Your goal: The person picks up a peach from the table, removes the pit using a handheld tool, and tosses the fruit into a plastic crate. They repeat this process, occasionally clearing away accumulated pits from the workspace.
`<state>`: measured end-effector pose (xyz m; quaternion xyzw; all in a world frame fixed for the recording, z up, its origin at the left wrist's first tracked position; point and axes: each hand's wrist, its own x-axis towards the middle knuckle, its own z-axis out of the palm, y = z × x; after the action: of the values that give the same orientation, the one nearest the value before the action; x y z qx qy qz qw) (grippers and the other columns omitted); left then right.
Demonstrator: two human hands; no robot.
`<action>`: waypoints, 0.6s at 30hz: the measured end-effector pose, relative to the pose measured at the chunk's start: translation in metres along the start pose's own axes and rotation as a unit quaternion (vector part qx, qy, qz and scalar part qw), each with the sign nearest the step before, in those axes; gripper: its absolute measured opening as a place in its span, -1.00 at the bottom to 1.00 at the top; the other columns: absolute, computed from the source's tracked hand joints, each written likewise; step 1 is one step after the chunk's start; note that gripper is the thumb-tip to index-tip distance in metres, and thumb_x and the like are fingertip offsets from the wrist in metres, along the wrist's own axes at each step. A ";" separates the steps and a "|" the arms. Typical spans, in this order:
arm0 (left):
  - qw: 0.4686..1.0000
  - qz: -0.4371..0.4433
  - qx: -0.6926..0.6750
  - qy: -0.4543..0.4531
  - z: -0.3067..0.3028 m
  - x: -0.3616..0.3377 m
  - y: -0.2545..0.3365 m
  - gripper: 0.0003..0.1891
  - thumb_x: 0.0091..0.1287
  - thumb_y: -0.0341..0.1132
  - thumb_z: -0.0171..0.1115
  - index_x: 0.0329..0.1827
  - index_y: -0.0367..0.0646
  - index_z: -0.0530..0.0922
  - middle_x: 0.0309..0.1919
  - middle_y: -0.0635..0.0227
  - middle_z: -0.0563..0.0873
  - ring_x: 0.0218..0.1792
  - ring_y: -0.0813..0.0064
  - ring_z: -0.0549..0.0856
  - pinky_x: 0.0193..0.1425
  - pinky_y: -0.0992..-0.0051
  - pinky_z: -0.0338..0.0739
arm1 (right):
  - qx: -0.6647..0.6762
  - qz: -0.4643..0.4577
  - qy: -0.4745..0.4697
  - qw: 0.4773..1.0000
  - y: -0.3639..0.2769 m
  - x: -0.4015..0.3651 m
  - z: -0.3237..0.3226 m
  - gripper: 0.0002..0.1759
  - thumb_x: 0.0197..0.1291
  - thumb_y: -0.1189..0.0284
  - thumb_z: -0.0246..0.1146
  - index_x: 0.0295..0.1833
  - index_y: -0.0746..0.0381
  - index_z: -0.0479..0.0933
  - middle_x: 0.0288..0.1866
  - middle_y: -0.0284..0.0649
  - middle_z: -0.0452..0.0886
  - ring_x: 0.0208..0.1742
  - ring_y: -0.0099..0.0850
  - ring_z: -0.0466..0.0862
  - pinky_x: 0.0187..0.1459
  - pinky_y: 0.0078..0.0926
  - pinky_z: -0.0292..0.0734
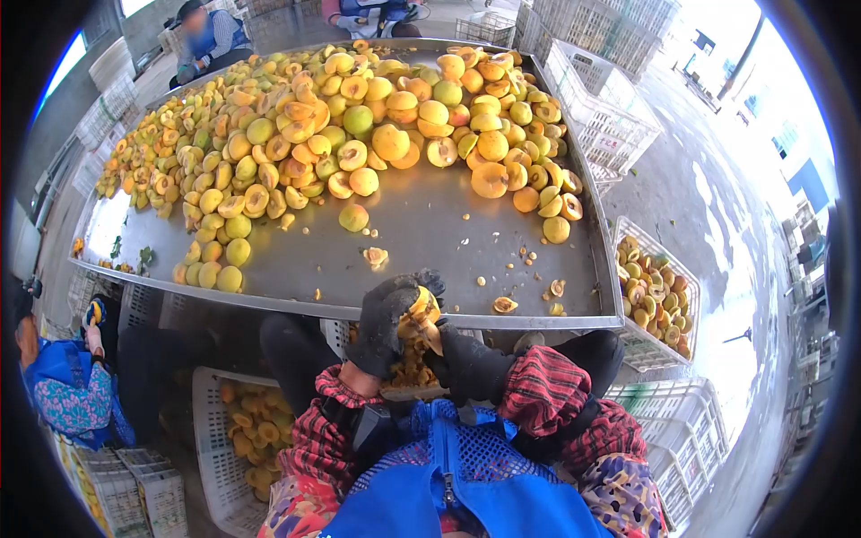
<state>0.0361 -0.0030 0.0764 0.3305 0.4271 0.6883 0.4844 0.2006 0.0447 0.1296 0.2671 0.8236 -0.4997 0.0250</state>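
My left hand [387, 325], in a dark stained glove, is closed around an orange-yellow apricot [420, 309] just over the table's near edge. Close against the fruit's lower side is my right hand [468, 360], also dark-gloved, with its fingers curled in. What those fingers grip is hidden. Below both hands, a crate [414, 393] of torn fruit pieces stands between my knees. On the metal table [408, 238] lies a big heap of whole and halved apricots [359, 121]. A fruit scrap [375, 257] and several pits [529, 258] are scattered nearer to me.
A crate of halved fruit [659, 300] stands right of the table, and another crate [204, 421] with fruit sits at my left. A white crate [682, 430] is at my right. One co-worker [76, 386] sits at left; two people are beyond the table.
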 end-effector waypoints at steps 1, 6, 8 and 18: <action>1.000 0.006 0.017 -0.011 0.000 -0.001 0.002 -0.69 0.27 -0.38 0.08 -0.04 -0.43 0.57 -0.13 0.16 0.69 -0.15 0.42 0.68 0.01 0.47 0.57 | 0.006 0.016 -0.011 1.000 0.002 0.001 0.002 -0.69 0.18 0.49 0.19 -0.01 0.32 0.30 -0.47 -0.10 0.52 -0.55 -0.27 0.57 -0.60 -0.34 0.44; 0.929 0.128 0.322 -0.130 -0.021 0.009 -0.007 -0.75 0.25 -0.40 0.11 -0.13 -0.40 0.60 -0.16 0.21 0.70 -0.17 0.43 0.68 0.01 0.48 0.57 | 0.010 0.023 -0.061 0.998 0.010 0.006 0.003 -0.74 0.23 0.46 0.15 -0.02 0.28 0.28 -0.53 -0.25 0.46 -0.63 -0.39 0.54 -0.67 -0.40 0.42; 0.983 0.005 0.173 -0.068 -0.014 0.006 -0.009 -0.79 0.23 -0.39 0.15 -0.19 -0.36 0.61 -0.19 0.22 0.70 -0.17 0.43 0.69 0.00 0.47 0.58 | 0.013 0.055 -0.073 0.996 0.013 0.008 0.006 -0.74 0.26 0.44 0.12 -0.01 0.27 0.28 -0.53 -0.26 0.44 -0.65 -0.42 0.53 -0.68 -0.42 0.43; 0.931 0.139 0.320 -0.106 -0.024 0.011 -0.021 -0.84 0.25 -0.42 0.09 -0.30 -0.34 0.60 -0.28 0.22 0.70 -0.24 0.52 0.66 -0.06 0.48 0.59 | 0.173 0.160 -0.089 0.968 -0.001 0.004 0.010 -0.60 0.31 0.31 0.13 0.12 0.29 0.22 -0.46 -0.21 0.48 -0.68 -0.42 0.52 -0.69 -0.46 0.43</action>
<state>0.0195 0.0046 0.0480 0.5950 0.5205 0.5369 0.2946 0.1946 0.0378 0.1247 0.3499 0.6655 -0.6461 0.1315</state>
